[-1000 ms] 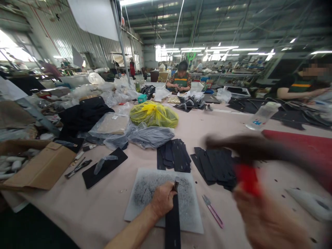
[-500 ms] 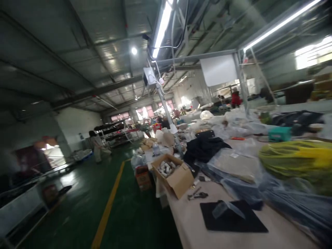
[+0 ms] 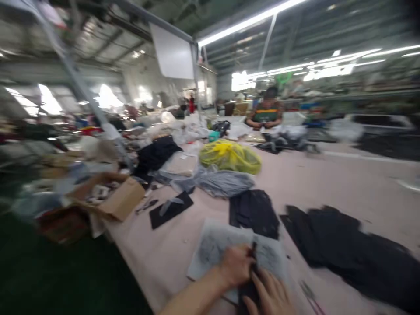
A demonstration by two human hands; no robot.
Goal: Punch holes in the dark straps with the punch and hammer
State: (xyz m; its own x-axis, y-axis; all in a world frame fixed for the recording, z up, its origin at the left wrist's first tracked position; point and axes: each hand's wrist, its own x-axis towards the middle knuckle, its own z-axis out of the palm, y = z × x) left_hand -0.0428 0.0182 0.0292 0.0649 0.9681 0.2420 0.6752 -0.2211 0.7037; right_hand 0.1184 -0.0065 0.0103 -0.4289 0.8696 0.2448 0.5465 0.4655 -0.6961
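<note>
My left hand [image 3: 238, 264] is closed on a strip of dark cloth [image 3: 246, 297] near the bottom middle. Beside it, my right hand [image 3: 272, 293] rests on the same strip with its fingers stretched out, apart from one another. Both hands are over a whitish sheet or board [image 3: 210, 243] with grey smudges. Just beyond that lies a stack of dark cloth pieces [image 3: 254, 212]. A thin tool with pinkish ends [image 3: 311, 297], too blurred to name, is right of my right hand.
Dark cloth pieces [image 3: 354, 249] spread over the right of the table. A black mat [image 3: 172, 209] and open cardboard box [image 3: 123, 199] are left. Farther back are a yellow mesh bag [image 3: 229, 157], plastic-wrapped goods [image 3: 223, 183] and a seated person [image 3: 265, 116]. A metal post [image 3: 82, 89] rises left.
My view has swung right and down to the table. Both hands, the whitish sheet and the dark cloth pieces have come into sight; the aisle has mostly left the picture.
</note>
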